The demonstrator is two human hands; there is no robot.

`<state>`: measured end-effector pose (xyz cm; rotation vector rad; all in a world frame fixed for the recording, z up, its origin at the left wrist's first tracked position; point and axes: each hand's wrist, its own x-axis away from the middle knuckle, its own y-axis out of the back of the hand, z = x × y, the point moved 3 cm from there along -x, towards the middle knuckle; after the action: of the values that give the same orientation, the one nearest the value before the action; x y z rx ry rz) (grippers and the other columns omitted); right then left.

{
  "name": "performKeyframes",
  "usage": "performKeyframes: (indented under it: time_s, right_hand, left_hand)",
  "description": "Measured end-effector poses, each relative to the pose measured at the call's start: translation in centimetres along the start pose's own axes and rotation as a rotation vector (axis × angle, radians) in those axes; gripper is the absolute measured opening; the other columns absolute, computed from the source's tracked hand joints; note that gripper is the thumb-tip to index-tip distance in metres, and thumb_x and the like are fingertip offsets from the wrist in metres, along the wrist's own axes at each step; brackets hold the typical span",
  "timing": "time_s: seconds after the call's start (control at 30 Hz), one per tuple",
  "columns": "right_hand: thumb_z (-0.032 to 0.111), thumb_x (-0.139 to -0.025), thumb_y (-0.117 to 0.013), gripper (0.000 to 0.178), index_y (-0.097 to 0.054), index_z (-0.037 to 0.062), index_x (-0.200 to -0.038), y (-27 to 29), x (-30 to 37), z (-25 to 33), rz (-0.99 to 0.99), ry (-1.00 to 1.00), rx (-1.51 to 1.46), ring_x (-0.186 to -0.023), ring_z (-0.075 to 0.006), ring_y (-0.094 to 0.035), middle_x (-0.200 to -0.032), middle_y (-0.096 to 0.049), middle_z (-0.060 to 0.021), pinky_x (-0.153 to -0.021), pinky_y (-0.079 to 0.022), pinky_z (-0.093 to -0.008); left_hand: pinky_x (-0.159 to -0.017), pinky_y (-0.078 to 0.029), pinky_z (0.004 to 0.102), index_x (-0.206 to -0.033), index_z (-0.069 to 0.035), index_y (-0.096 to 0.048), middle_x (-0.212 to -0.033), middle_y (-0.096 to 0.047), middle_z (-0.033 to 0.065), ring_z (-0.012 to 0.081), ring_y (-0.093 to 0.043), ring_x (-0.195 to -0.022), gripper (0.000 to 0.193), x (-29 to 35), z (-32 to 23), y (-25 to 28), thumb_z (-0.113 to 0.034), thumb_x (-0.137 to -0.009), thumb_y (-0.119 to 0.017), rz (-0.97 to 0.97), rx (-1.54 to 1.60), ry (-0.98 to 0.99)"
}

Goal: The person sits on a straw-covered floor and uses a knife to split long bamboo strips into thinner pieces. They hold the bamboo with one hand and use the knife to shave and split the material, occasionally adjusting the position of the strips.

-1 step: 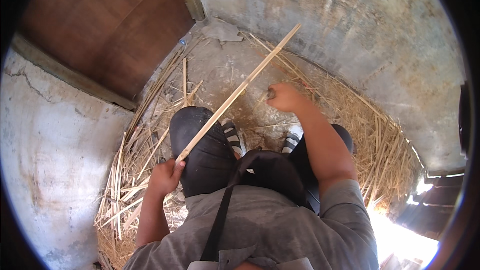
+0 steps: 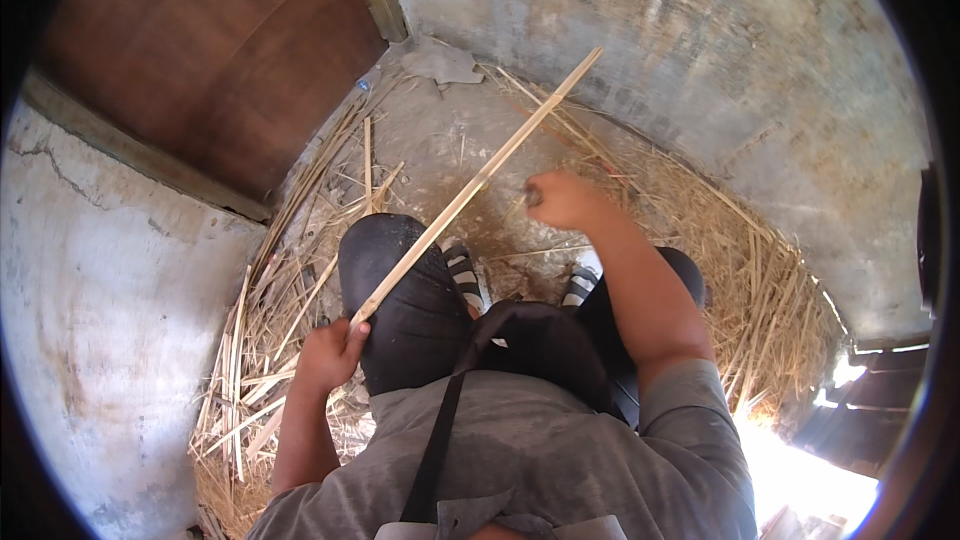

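A long, pale bamboo strip [image 2: 480, 183] slants across my left thigh, its far end up toward the back wall. My left hand [image 2: 333, 352] is closed round its near end beside my left knee, thumb on top. Right of the strip's middle, my right hand [image 2: 565, 200] is curled in a fist round a small hand tool [image 2: 533, 197]. Only the dark, rounded end of that tool shows clearly; the rest is blurred or hidden, so its kind cannot be made out. A gap lies between the fist and the strip.
Loose strips and shavings [image 2: 270, 340] pile up at my left. A thick heap of straw-like shavings [image 2: 760, 310] lies along the wall on the right. A brown door panel [image 2: 220, 50] stands at the far left, and a stained wall [image 2: 680, 40] curves behind.
My right hand has shifted slightly left, toward the bamboo strip, with the tool in it. The left hand and the strip stay where they were.
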<state>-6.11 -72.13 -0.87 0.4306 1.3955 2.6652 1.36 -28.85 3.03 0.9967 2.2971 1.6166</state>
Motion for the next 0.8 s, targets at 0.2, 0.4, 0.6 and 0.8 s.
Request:
performKeyframes:
  time_s: [0.2, 0.4, 0.6, 0.8]
  right_hand:
    - [0.039, -0.076, -0.077, 0.053, -0.071, 0.0012, -0.114, -2.5, -1.6, -2.6, 0.038, 0.094, -0.045, -0.104, -0.0405, -0.068, -0.104, -0.071, -0.0247, -0.09, -0.054, -0.0469]
    - [0.037, -0.076, -0.079, 0.049, -0.071, 0.0023, -0.11, -2.3, -1.4, -1.9, 0.04, 0.052, -0.08, -0.101, -0.0411, -0.067, -0.103, -0.071, -0.0237, -0.087, -0.054, -0.0478]
    - [0.037, -0.077, -0.078, 0.049, -0.072, 0.0034, -0.113, -0.3, 1.0, 3.3, 0.125, 0.104, 0.048, -0.104, -0.0416, -0.066, -0.105, -0.071, -0.0236, -0.09, -0.054, -0.0475]
    - [0.036, -0.078, -0.076, 0.051, -0.071, 0.0006, -0.114, -0.9, -1.3, -5.8, -0.128, -0.189, -0.12, -0.109, -0.042, -0.065, -0.112, -0.069, -0.0255, -0.096, -0.053, -0.0476]
  left_hand:
    - [-0.064, -0.049, 0.0514, -0.08, 0.0, -0.061, -0.071, -0.063, 0.0259, 0.0482, -0.064, -0.071, 0.053, 0.1, 0.2, -0.1, -0.048, -0.102, -0.056, 0.031, 0.001, -0.007]
    - [-0.064, -0.049, 0.0501, -0.081, 0.001, -0.061, -0.07, -0.063, 0.0255, 0.0485, -0.064, -0.07, 0.053, -0.6, 0.2, -0.3, -0.047, -0.102, -0.056, 0.008, 0.101, 0.002]
    - [-0.063, -0.049, 0.0488, -0.081, 0.002, -0.062, -0.069, -0.062, 0.0256, 0.0473, -0.064, -0.07, 0.054, 0.4, 0.6, 0.3, -0.047, -0.103, -0.055, 0.046, 0.08, -0.034]
    - [-0.064, -0.05, 0.049, -0.081, 0.002, -0.062, -0.069, -0.062, 0.0255, 0.0476, -0.064, -0.071, 0.058, 0.8, 0.0, 0.6, -0.051, -0.103, -0.054, 0.072, 0.065, -0.005]
